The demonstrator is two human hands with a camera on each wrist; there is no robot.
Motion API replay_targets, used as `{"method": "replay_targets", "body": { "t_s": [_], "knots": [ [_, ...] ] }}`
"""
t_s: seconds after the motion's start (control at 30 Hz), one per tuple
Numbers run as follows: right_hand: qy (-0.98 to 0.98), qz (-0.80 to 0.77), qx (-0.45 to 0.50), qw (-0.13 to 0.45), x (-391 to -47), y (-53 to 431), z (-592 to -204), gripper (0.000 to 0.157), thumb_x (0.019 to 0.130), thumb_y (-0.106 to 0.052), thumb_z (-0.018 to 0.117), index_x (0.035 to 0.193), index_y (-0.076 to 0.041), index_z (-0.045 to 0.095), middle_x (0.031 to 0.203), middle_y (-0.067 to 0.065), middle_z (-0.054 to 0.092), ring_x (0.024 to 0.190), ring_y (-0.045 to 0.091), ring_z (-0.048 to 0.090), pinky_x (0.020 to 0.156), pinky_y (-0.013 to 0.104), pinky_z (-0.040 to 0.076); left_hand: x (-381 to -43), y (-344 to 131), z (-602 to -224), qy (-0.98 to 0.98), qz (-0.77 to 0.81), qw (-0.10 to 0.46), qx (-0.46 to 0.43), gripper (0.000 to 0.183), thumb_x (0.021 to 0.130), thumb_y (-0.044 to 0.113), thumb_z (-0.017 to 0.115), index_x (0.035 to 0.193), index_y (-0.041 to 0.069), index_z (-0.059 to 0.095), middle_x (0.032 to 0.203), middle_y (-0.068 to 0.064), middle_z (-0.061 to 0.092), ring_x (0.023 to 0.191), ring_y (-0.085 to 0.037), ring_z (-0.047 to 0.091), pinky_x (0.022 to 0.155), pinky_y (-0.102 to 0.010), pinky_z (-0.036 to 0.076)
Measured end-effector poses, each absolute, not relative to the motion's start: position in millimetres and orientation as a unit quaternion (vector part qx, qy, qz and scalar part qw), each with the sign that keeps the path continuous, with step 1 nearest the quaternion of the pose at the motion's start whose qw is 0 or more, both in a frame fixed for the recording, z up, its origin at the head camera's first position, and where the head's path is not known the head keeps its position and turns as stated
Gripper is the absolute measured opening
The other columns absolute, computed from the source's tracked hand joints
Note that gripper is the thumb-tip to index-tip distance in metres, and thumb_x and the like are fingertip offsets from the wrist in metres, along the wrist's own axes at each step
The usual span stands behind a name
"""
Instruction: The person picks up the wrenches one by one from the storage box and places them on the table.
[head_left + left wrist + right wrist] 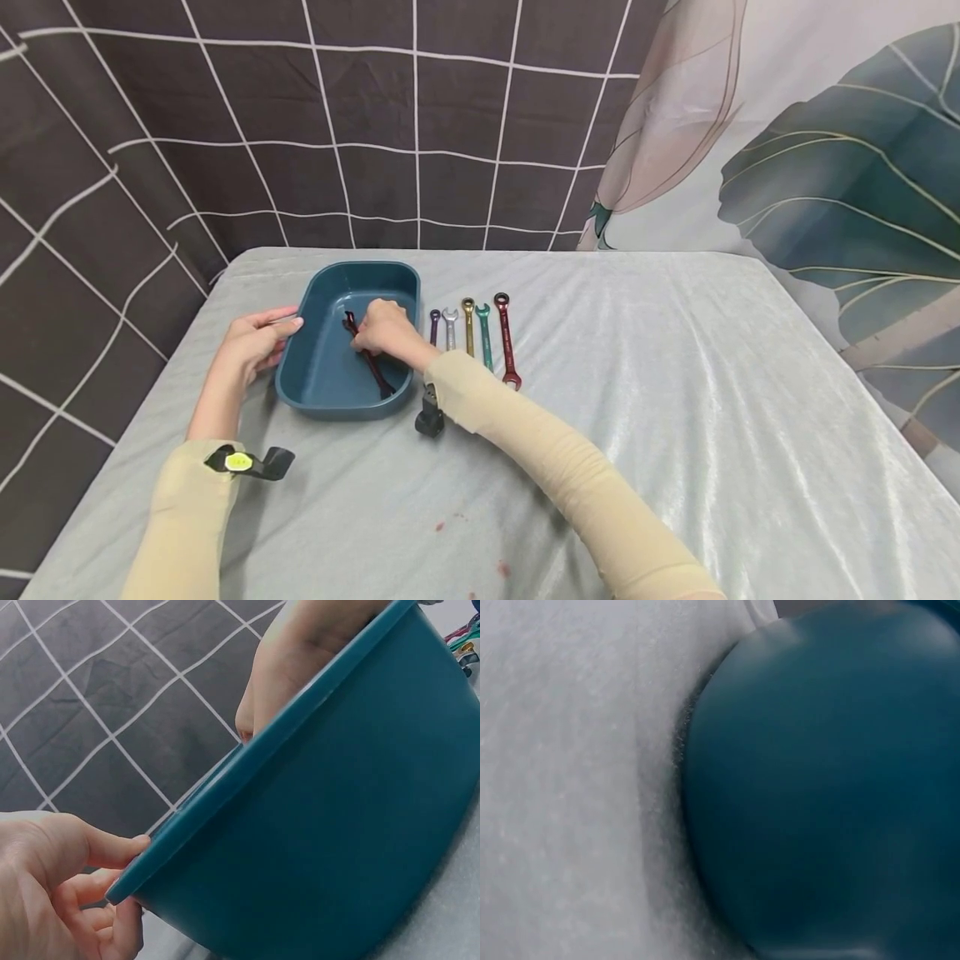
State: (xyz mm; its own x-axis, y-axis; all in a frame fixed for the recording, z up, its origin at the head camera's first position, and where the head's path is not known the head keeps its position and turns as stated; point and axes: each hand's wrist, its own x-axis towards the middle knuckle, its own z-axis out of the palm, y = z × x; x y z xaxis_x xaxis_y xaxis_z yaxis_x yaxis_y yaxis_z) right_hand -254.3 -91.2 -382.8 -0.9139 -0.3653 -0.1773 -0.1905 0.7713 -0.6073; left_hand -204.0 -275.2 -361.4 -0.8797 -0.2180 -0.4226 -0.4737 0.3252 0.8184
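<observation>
A blue plastic bin stands on the left part of the table. My left hand pinches its left rim, thumb on top and fingers below, as the left wrist view shows on the bin's wall. Inside the bin, my right hand grips a dark red wrench that lies slantwise near the bin's floor. The right fingertips are hidden behind the hand. Only the bin's outer wall and the cloth fill the right wrist view, so the right hand's hold does not show there.
Right of the bin lie a purple wrench, a silver wrench, a gold wrench, a green wrench and a red wrench in a row. My right forearm crosses below them. A pale cloth covers the table; curtains hang behind.
</observation>
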Motion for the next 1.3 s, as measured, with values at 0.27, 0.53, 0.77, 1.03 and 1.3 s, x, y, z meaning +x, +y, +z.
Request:
{"method": "replay_targets", "body": {
  "t_s": [0.27,0.53,0.77,1.03,1.3],
  "knots": [
    [0.928,-0.303,-0.166,0.14,-255.1,-89.6,-382.3,0.046,0.08,-0.011,0.071,0.042,-0.016,0.047,0.041,-0.004,0.048,0.038,0.006,0.048,0.042,0.018,0.032,-206.1,-276.1,-361.4,0.805,0.534,0.123,-0.228,0.062,0.093,0.033,0.061,0.148,0.017,0.038,0.071,0.02,0.052,0.07,0.001,0.05,0.063,-0.018,0.047],
    [0.92,-0.325,-0.171,0.138,-255.1,-89.8,-382.0,0.045,0.081,-0.012,0.075,0.044,-0.014,0.049,0.043,-0.004,0.049,0.04,0.006,0.046,0.045,0.018,0.031,-206.4,-274.3,-359.5,0.806,0.534,0.124,-0.223,0.062,0.094,0.033,0.06,0.149,0.016,0.037,0.069,0.019,0.052,0.067,0.001,0.05,0.062,-0.018,0.047],
    [0.924,-0.326,-0.164,0.111,-251.5,-93.0,-381.7,0.011,0.08,-0.017,0.079,0.072,-0.012,0.074,0.059,-0.005,0.062,0.052,0.005,0.052,0.054,0.017,0.037,-206.2,-276.7,-361.4,0.809,0.529,0.128,-0.22,0.063,0.094,0.035,0.06,0.149,0.017,0.036,0.075,0.021,0.052,0.073,0.0,0.049,0.064,-0.018,0.047],
    [0.925,-0.338,-0.148,0.095,-249.9,-95.4,-381.4,0.014,0.078,-0.019,0.081,0.088,-0.012,0.075,0.08,-0.003,0.07,0.066,0.008,0.058,0.06,0.018,0.042,-207.4,-277.7,-361.3,0.806,0.531,0.137,-0.225,0.064,0.093,0.034,0.061,0.149,0.017,0.036,0.072,0.025,0.053,0.075,0.001,0.05,0.065,-0.018,0.048],
    [0.92,-0.349,-0.156,0.082,-250.4,-95.0,-380.9,0.013,0.078,-0.02,0.081,0.087,-0.013,0.075,0.081,-0.004,0.071,0.065,0.006,0.057,0.058,0.017,0.041,-207.2,-277.5,-362.3,0.814,0.522,0.133,-0.219,0.065,0.093,0.036,0.061,0.149,0.016,0.036,0.083,0.019,0.051,0.08,-0.003,0.049,0.066,-0.019,0.048]
  ]
}}
